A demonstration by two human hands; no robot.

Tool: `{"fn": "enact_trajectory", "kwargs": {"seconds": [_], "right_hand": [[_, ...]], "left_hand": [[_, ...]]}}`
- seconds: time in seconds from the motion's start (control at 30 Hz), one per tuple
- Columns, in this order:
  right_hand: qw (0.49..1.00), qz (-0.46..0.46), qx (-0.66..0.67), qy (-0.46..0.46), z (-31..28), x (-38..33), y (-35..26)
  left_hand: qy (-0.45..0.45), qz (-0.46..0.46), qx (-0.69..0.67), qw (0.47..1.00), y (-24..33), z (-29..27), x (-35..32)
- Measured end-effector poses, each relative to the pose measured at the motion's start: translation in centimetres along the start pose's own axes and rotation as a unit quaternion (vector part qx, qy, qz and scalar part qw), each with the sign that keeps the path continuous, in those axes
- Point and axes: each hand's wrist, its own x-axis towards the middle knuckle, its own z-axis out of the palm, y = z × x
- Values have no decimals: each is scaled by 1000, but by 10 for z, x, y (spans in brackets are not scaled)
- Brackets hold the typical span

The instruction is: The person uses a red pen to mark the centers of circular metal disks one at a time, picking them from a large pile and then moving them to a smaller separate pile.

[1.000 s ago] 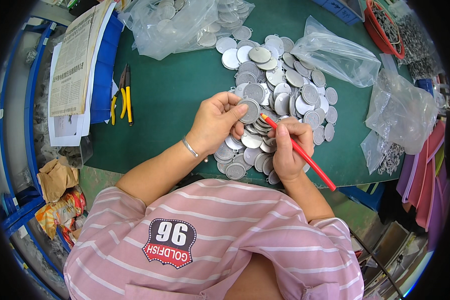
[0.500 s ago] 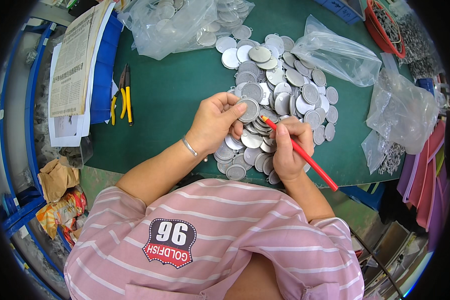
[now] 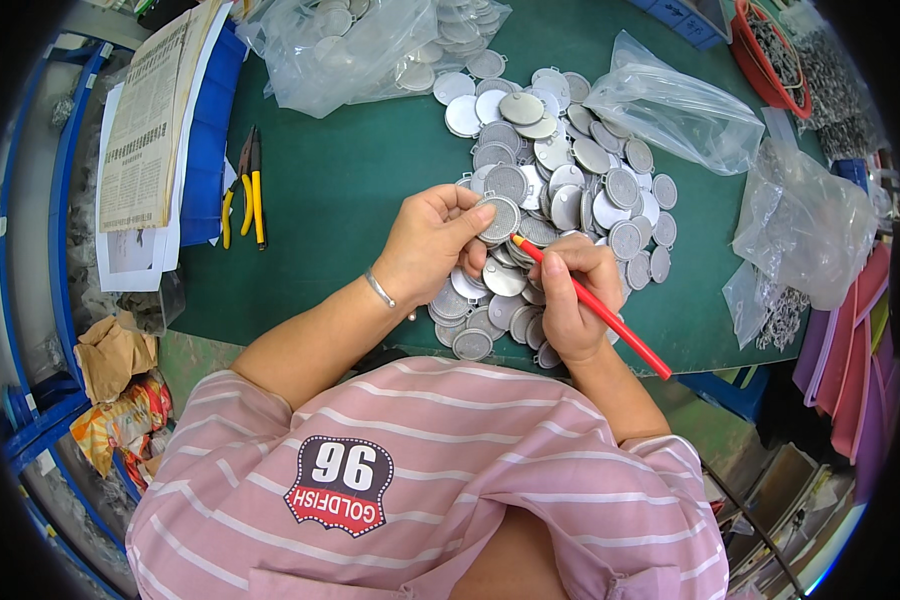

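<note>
Between thumb and fingers my left hand pinches a round grey metal medallion with a small loop on its rim, its patterned face up. My right hand grips a red pencil-like stick with a pale, pointed end. That tip is close to the medallion's lower right edge; whether it touches, I cannot tell. Under and around both hands spreads a heap of similar round metal pieces, some with smooth faces and some patterned. My left fingers partly hide the pieces beneath them.
On the green table, yellow-handled pliers lie at left beside a blue bin with papers. A clear bag of discs is at the back. More plastic bags and a red basket stand at right.
The red stick has shifted slightly left with my right hand, bringing its tip nearer to the medallion. My left hand stays almost still.
</note>
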Motion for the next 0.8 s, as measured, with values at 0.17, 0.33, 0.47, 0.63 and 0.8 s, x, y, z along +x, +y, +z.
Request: {"fn": "enact_trajectory", "kwargs": {"seconds": [0.17,0.33,0.47,0.63,0.8], "right_hand": [[999,29,-13,-4,-2,-3,1],[999,27,-17,-4,-3,-3,1],[999,28,19,1,-2,-3,-1],[1000,17,3,-6,-1,-3,0],[998,2,-54,-31,-2,-2,1]], "left_hand": [[9,-4,-2,1000,0,0,0],[9,-6,-16,1000,1,0,0],[15,-10,-24,1000,2,1,0],[13,-5,-27,1000,0,0,1],[14,-8,-21,1000,1,0,0]]}}
